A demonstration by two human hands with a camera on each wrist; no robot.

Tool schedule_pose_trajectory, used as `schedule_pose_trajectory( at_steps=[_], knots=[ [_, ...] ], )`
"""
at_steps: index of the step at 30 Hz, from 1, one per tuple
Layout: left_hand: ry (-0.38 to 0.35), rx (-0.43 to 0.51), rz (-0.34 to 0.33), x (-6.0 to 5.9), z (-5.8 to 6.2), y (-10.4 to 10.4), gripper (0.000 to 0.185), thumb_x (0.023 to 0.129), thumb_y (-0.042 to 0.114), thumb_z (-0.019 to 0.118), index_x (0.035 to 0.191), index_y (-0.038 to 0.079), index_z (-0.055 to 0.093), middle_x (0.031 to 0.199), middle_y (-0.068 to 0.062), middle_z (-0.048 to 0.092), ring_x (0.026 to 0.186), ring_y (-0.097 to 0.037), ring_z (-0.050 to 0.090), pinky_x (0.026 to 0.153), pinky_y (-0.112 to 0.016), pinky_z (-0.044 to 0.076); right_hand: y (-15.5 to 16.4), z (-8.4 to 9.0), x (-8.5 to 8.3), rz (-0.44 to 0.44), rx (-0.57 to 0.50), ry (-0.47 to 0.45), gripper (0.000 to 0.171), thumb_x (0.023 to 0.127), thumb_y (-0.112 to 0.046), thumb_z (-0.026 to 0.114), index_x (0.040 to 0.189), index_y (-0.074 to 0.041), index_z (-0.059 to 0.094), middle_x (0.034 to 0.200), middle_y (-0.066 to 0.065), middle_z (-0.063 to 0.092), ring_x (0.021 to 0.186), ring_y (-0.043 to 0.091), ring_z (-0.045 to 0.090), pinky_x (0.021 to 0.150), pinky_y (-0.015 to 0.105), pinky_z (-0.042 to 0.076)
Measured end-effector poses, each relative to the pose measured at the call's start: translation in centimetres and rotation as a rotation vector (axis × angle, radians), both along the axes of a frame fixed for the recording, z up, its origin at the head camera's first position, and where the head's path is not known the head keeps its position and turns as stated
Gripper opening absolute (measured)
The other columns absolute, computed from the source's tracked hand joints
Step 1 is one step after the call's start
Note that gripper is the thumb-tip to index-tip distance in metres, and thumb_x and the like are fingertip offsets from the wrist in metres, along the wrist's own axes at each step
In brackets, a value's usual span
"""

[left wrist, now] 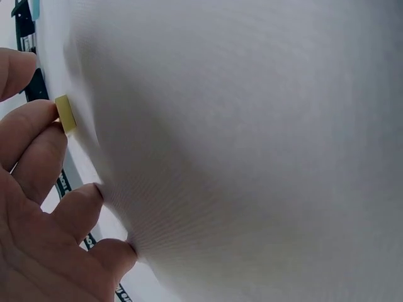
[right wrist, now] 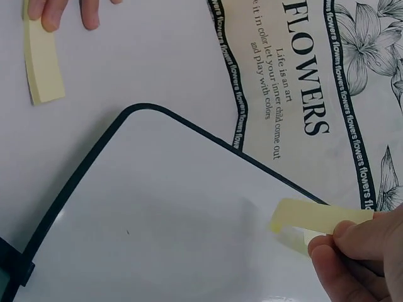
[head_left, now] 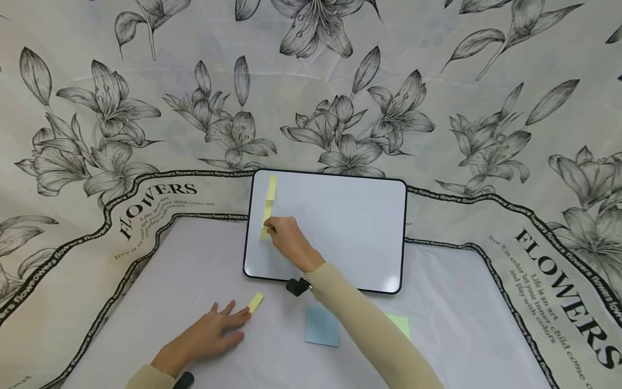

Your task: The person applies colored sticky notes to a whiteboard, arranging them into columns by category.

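Right hand (head_left: 290, 237): thumb and fingers pinching a narrow pale yellow paper strip (right wrist: 308, 214), held over the left part of a rectangular whiteboard with rounded corners and a thin black frame (head_left: 340, 232). Left hand (head_left: 206, 335): palm down, fingers extended and spread, fingertips touching the near end of a slim pale yellow pad of paper strips (head_left: 255, 302), which lies on the white cloth-covered table (head_left: 204, 259), just off the whiteboard's near left corner. Further yellow strips (head_left: 271, 189): set end to end on the whiteboard, running along its left edge from near the far left corner down towards the right hand. One light blue square paper note (head_left: 322, 327): flat on the table, before the whiteboard's near edge, beside the right forearm. One light green paper note (head_left: 399, 326): below the near right corner, partly covered by the beige right sleeve (head_left: 374, 329). Beyond the table's far edge: off-white fabric (head_left: 457, 81) printed with black line-drawn lilies, black lettered bands and the word "FLOWERS".
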State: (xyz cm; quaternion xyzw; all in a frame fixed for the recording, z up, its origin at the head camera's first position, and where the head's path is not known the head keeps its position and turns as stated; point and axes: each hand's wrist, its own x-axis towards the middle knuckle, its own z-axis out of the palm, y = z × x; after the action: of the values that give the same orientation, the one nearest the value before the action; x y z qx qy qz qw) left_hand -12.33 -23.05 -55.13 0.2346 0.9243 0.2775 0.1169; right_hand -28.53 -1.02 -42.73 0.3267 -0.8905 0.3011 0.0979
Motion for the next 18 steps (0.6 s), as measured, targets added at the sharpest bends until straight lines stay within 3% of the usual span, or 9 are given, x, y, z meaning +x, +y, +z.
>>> schedule_pose_trajectory(
  at_steps=[18],
  knots=[
    [-0.003,0.014,-0.013,-0.04,0.32,-0.13,0.048,0.101,0.034,0.063,0.142,0.008,0.063,0.153,-0.005,0.055,0.146,-0.049,0.039,0.111,-0.082,0.017,-0.83,-0.34,-0.77,-0.012,0.124,0.019,0.022,0.101,0.001,0.06,0.119,0.003,0.074,0.115,0.016,0.077,0.106,0.024,0.075,0.085,0.028,0.061]
  ],
)
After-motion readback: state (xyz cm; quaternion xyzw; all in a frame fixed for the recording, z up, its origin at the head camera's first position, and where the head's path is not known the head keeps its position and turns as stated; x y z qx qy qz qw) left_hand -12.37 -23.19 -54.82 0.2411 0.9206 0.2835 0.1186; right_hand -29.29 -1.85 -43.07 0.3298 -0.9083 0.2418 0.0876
